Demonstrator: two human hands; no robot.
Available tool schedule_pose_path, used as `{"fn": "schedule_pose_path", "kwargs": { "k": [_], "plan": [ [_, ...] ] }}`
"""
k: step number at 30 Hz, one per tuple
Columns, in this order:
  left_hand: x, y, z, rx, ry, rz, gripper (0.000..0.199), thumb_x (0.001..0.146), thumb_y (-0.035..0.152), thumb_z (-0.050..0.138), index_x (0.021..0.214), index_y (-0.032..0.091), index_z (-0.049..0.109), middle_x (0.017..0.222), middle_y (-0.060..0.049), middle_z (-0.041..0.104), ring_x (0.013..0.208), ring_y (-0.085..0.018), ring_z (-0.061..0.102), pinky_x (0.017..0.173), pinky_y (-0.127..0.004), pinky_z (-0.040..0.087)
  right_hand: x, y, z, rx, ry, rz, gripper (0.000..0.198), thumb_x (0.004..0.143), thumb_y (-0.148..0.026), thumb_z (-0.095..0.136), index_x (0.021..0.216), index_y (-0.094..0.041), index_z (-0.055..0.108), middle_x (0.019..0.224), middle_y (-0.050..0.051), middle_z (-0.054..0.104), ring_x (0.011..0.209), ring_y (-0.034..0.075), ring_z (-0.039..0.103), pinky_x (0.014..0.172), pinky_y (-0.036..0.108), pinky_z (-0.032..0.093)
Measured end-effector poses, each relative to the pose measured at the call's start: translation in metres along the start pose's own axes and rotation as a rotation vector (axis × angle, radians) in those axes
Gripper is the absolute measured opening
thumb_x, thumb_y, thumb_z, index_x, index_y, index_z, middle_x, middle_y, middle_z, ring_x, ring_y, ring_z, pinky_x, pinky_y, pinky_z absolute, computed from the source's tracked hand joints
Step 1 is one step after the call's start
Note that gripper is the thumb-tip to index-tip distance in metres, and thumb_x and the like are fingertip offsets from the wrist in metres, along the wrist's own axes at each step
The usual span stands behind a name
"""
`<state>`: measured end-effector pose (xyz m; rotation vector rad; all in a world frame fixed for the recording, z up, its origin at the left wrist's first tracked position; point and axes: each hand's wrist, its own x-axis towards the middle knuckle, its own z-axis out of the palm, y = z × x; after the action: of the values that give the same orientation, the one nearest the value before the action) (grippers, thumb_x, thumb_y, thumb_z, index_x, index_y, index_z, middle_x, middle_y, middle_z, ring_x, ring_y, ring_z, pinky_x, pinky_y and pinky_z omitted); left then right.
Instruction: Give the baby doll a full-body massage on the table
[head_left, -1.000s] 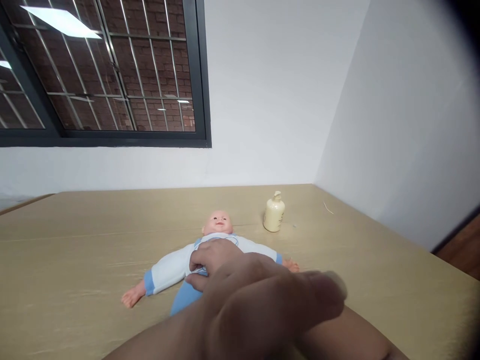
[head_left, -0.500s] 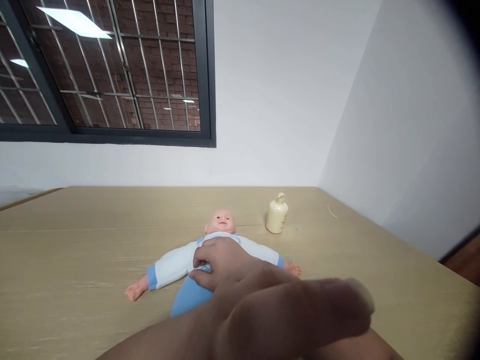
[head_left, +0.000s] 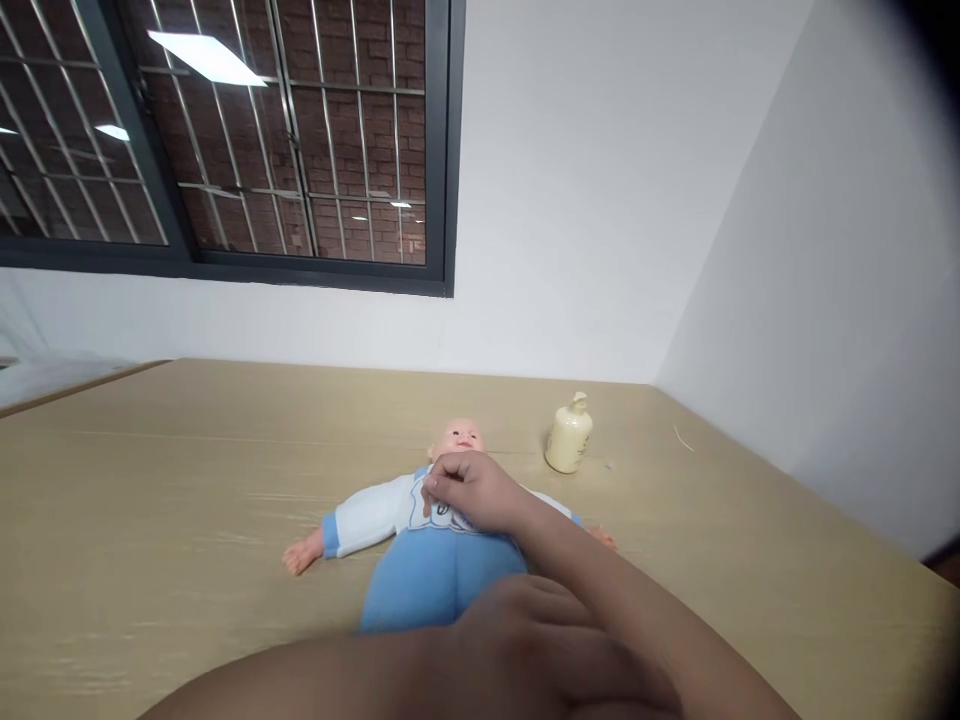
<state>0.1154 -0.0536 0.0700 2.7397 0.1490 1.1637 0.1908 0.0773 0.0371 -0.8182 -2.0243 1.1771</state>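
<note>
A baby doll [head_left: 450, 570] in a white and blue outfit lies on its back with its arms spread and its head toward the wall. My right hand [head_left: 480, 488] is over its chest, touching the printed shirt front. Its fingers are bent and thumb and fingertips are close together; whether cloth is pinched between them is hidden. Close to the camera, my left hand [head_left: 555, 645] crosses in front of the doll's lower body, blurred and partly out of view. Its fingers are smeared, and the doll's legs are hidden behind this arm.
A cream pump bottle [head_left: 569, 437] stands upright right of the doll's head. Near the right wall lies a thin pale strip [head_left: 682, 438]. The tan tabletop [head_left: 187, 500] meets the white wall [head_left: 562, 250], below a barred window [head_left: 300, 130].
My left hand has dropped lower and no longer reaches as far right, uncovering my right forearm and more of the blue trousers. The camera view has shifted slightly left.
</note>
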Motion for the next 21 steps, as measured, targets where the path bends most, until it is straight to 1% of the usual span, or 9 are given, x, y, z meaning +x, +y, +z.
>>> {"fn": "schedule_pose_path", "kwargs": {
  "k": [3,4,6,8,10,12,15,17,21],
  "plan": [
    [-0.014,-0.01,-0.008,-0.101,0.049,-0.053,0.022,0.101,0.025,0.039,0.082,0.022,0.049,0.067,0.002,0.059,0.057,-0.012,0.053,0.058,-0.027,0.04,0.003,0.003,-0.001,0.134,0.046,0.034,0.027,0.087,-0.04,0.065,0.075,-0.016,0.066,0.073,0.003,0.069,0.064,0.011,0.058,0.061,0.023,0.044],
    [-0.02,-0.014,-0.012,-0.092,0.006,-0.097,0.02,0.097,0.025,0.043,0.078,0.021,0.046,0.064,0.002,0.054,0.056,-0.012,0.049,0.054,-0.027,0.037,0.004,0.006,-0.001,0.173,0.065,0.058,0.029,0.086,-0.042,0.066,0.075,-0.015,0.067,0.071,0.003,0.067,0.062,0.011,0.057,0.058,0.022,0.044],
    [-0.034,-0.024,-0.02,-0.01,-0.046,-0.237,0.019,0.093,0.024,0.043,0.074,0.021,0.041,0.065,0.0,0.052,0.059,-0.014,0.046,0.054,-0.029,0.035,0.008,0.013,-0.002,0.246,0.1,0.095,0.032,0.084,-0.046,0.066,0.077,-0.015,0.068,0.069,0.002,0.066,0.059,0.01,0.056,0.054,0.021,0.042],
    [-0.048,-0.037,-0.026,0.008,-0.068,-0.386,0.022,0.097,0.024,0.039,0.075,0.021,0.042,0.069,0.001,0.054,0.062,-0.014,0.046,0.058,-0.029,0.037,0.011,0.021,-0.004,0.325,0.129,0.103,0.036,0.084,-0.05,0.066,0.078,-0.014,0.068,0.068,0.003,0.066,0.057,0.009,0.056,0.052,0.02,0.042],
    [-0.065,-0.052,-0.031,0.018,-0.002,-0.48,0.026,0.099,0.027,0.041,0.074,0.021,0.044,0.069,0.002,0.052,0.065,-0.014,0.047,0.06,-0.027,0.037,0.013,0.028,-0.005,0.408,0.148,0.092,0.04,0.083,-0.053,0.066,0.078,-0.014,0.068,0.068,0.003,0.066,0.056,0.009,0.056,0.05,0.02,0.043],
    [-0.081,-0.069,-0.033,0.045,0.104,-0.546,0.028,0.097,0.03,0.051,0.071,0.02,0.047,0.069,0.002,0.054,0.066,-0.013,0.05,0.064,-0.027,0.04,0.015,0.032,-0.005,0.486,0.161,0.088,0.042,0.081,-0.055,0.067,0.079,-0.013,0.068,0.066,0.003,0.065,0.054,0.009,0.055,0.048,0.019,0.043],
    [-0.102,-0.09,-0.036,0.049,0.262,-0.69,0.016,0.094,0.028,0.06,0.079,0.021,0.059,0.08,0.002,0.065,0.076,-0.014,0.059,0.073,-0.026,0.045,0.015,0.032,-0.005,0.583,0.167,0.095,0.042,0.079,-0.055,0.071,0.079,-0.013,0.067,0.065,0.002,0.065,0.051,0.008,0.054,0.045,0.018,0.041],
    [-0.111,-0.1,-0.038,0.07,0.336,-0.775,0.011,0.094,0.028,0.059,0.086,0.023,0.064,0.085,0.002,0.068,0.081,-0.014,0.062,0.076,-0.027,0.046,0.015,0.03,-0.005,0.628,0.175,0.098,0.041,0.078,-0.054,0.072,0.08,-0.013,0.066,0.064,0.002,0.065,0.05,0.008,0.054,0.044,0.018,0.04],
    [-0.119,-0.114,-0.039,0.07,0.304,-0.795,0.015,0.098,0.03,0.053,0.096,0.024,0.066,0.091,0.0,0.068,0.087,-0.016,0.063,0.08,-0.029,0.048,0.014,0.032,-0.005,0.638,0.182,0.085,0.031,0.08,-0.046,0.072,0.082,-0.015,0.066,0.063,0.0,0.064,0.048,0.008,0.052,0.043,0.018,0.04]
  ]
}}
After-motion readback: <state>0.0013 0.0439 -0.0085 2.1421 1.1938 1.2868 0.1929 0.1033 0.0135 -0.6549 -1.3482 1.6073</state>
